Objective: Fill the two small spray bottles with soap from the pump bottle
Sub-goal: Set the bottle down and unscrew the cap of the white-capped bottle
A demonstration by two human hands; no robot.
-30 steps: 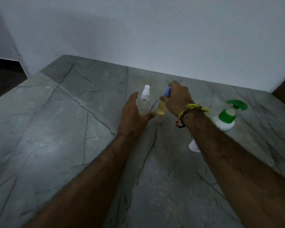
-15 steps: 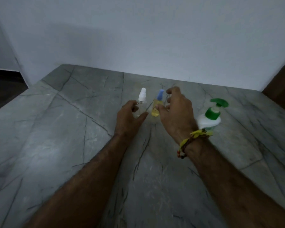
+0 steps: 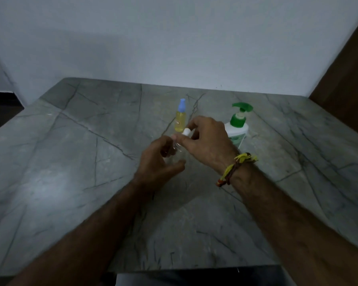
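Grey marble counter [image 3: 74,153], dim white wall behind.
Left hand [image 3: 160,162] gripping the clear spray bottle [image 3: 177,148] tilted toward the right hand [image 3: 207,141], pinching its white cap [image 3: 186,132] for unscrewing.

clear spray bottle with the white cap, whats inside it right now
The clear spray bottle looks empty: the marble table shows through its glass. The left hand grips its body, hiding the lower part, and the right hand pinches its white cap.
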